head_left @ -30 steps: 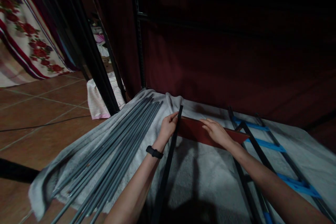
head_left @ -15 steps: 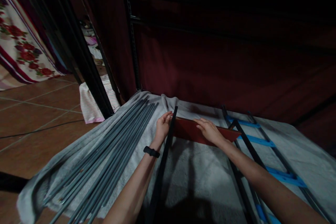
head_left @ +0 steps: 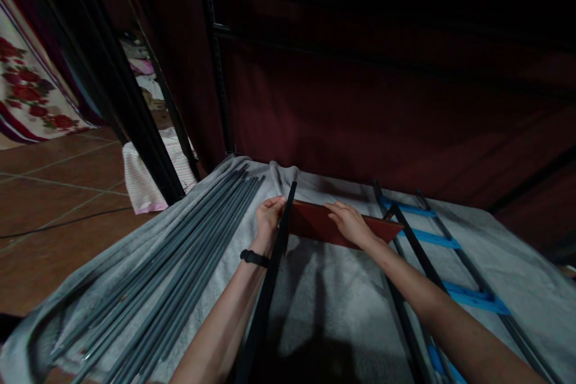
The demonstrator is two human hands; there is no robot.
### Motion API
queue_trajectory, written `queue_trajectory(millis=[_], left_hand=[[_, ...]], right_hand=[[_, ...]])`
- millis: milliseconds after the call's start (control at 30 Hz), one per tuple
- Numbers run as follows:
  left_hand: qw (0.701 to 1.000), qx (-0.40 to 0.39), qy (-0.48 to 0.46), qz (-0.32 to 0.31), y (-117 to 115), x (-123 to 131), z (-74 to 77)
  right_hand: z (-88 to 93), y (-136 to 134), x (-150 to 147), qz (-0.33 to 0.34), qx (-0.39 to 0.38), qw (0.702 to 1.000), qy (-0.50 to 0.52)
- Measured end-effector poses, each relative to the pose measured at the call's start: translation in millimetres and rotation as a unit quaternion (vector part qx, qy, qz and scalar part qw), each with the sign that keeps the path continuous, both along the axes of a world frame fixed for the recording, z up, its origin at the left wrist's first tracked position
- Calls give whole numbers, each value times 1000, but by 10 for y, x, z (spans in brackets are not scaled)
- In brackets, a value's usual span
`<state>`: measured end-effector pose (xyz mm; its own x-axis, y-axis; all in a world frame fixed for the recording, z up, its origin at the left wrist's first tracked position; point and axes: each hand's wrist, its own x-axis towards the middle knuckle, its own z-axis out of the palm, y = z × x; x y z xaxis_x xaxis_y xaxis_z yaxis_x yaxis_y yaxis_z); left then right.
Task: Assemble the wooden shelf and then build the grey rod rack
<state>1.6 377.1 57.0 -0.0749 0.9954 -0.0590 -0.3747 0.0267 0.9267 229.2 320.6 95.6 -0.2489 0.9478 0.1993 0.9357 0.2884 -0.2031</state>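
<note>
A reddish-brown board (head_left: pixel 310 225) stands on its long edge between two black metal bars. My left hand (head_left: pixel 269 216), with a dark band on its wrist, is at the outer side of the left black bar (head_left: pixel 274 267). Its fingertips are pinched together where the bar meets the board's end, and whatever they hold is too small to make out. My right hand (head_left: pixel 348 222) grips the board's top edge near its middle, fingers over the edge. The board's far end meets the right black bar (head_left: pixel 416 246).
Many grey metal rods (head_left: pixel 189 264) lie side by side on a grey blanket (head_left: pixel 346 294) at left. Dark frames with blue crosspieces (head_left: pixel 429 237) lie at right. A maroon cloth (head_left: pixel 360 120) hangs behind. A black post (head_left: pixel 148 144) rises at left, by a striped cloth (head_left: pixel 141 177).
The view has shifted slightly, so everything sits a little further left. Both hands keep their places at the bar and the board.
</note>
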Motion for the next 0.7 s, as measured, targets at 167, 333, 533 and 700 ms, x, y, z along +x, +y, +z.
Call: queue_trajectory(millis=[167,333,533,700], left_hand=[[999,31,-5,27,-58,-39,100],[998,62,5,16,-83,-74,164],[999,30,-9,36,-37,-14,123],[998,22,40,37,10,-1,100]], right_hand=[[31,-17,-22,-7,-2,1000,-4],[71,-24,-35,-9,-18,1000,-2],[75,-28,-41,-9,-11,1000,-7],[96,-35,-48,-9,-14,1000,-15]])
